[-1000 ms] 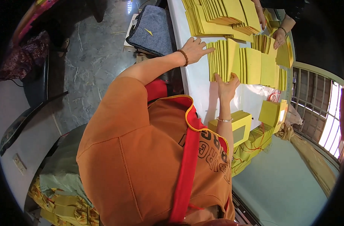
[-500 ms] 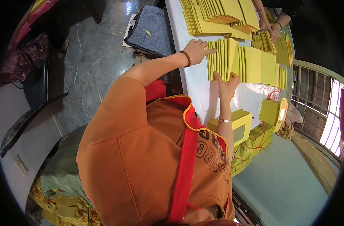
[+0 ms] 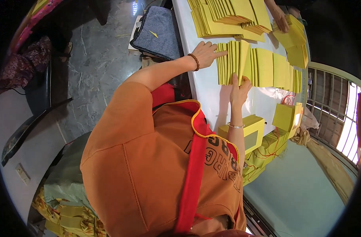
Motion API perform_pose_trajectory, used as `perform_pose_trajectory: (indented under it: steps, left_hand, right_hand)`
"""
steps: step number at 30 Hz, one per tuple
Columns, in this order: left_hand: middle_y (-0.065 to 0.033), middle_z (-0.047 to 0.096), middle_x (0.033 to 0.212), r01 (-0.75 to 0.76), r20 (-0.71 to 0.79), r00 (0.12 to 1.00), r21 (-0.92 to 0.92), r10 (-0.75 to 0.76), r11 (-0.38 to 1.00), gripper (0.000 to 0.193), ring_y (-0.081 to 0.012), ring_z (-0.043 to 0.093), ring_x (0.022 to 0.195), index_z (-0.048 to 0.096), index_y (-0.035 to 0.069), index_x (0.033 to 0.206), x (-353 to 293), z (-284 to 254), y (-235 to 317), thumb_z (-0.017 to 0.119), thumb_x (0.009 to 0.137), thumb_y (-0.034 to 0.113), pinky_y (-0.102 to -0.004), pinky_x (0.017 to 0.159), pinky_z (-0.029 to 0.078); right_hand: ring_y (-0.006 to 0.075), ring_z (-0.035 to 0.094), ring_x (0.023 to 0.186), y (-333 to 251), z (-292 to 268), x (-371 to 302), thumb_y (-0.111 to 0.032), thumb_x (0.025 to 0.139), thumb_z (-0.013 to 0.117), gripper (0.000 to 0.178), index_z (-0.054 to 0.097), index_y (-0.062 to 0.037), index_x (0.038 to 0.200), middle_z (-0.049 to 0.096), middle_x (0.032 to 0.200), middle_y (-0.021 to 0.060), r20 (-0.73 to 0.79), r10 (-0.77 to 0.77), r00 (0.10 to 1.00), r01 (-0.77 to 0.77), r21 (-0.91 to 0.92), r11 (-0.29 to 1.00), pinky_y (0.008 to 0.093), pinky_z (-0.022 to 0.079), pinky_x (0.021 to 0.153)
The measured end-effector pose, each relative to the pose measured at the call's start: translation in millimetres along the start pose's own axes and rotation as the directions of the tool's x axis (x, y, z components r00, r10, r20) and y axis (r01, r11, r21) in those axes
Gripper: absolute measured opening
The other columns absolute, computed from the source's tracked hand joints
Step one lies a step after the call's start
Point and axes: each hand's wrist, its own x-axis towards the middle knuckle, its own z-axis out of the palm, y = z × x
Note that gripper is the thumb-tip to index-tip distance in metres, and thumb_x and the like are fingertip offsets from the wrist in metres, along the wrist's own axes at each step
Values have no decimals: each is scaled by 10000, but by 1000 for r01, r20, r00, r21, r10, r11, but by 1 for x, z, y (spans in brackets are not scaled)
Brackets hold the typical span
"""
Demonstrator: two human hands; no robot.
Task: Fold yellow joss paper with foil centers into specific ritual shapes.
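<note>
A long row of yellow folded sheets (image 3: 270, 69), paper or thin card, leans across the white table in overlapping layers. My left hand (image 3: 205, 54) is at the row's left end, its fingers stretched out and apart, with one finger lying over the top edges. At the near side of the row, my right hand (image 3: 240, 93) pinches the lower edge of one yellow folded sheet (image 3: 242, 59) between thumb and fingers. That sheet stands a little taller than those to its left. The fingertips of my right hand are partly hidden by the sheet.
More yellow sheets (image 3: 231, 17) are piled at the table's far side. Another person's hand (image 3: 282, 23) touches yellow sheets (image 3: 292, 37) at the far right. A yellow box (image 3: 251, 124) stands near my right forearm, beside string-tied yellow bundles (image 3: 267, 152). A blue-grey cushion (image 3: 158, 33) lies left.
My right hand has shifted slightly, its thumb now further right along the sheets' lower edges. The other person's hands moved apart, and their bunch of sheets shifted right. My left hand stayed put.
</note>
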Motion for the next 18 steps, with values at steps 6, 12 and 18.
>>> perform_pose_trajectory:
  steps: [6,12,18]
  left_hand:
    - [-76,550,1000,-23,4,1000,44,23,999,594,-234,528,870,409,363,1309,0,0,1,453,801,57,-365,704,360]
    - [-67,539,999,-21,12,1000,41,21,999,587,-221,528,854,410,366,1305,-1,-1,5,462,801,69,-372,709,350]
    - [-38,528,898,-20,7,1000,26,20,999,506,-206,518,831,505,324,1224,-2,2,13,475,788,70,-367,703,336]
  right_hand:
    - [342,502,1036,0,-2,-2,-512,856,469,574,441,-36,1175,428,1197,144,-2,-29,1000,29,-20,999,420,402,862]
    - [324,517,1008,2,-4,-1,-542,806,530,625,439,-44,1172,433,1188,129,2,-33,999,33,-13,999,421,414,842]
    - [307,511,1016,-2,0,-2,-534,666,689,741,430,-48,1162,436,1166,121,-13,-46,999,44,-125,991,421,428,828]
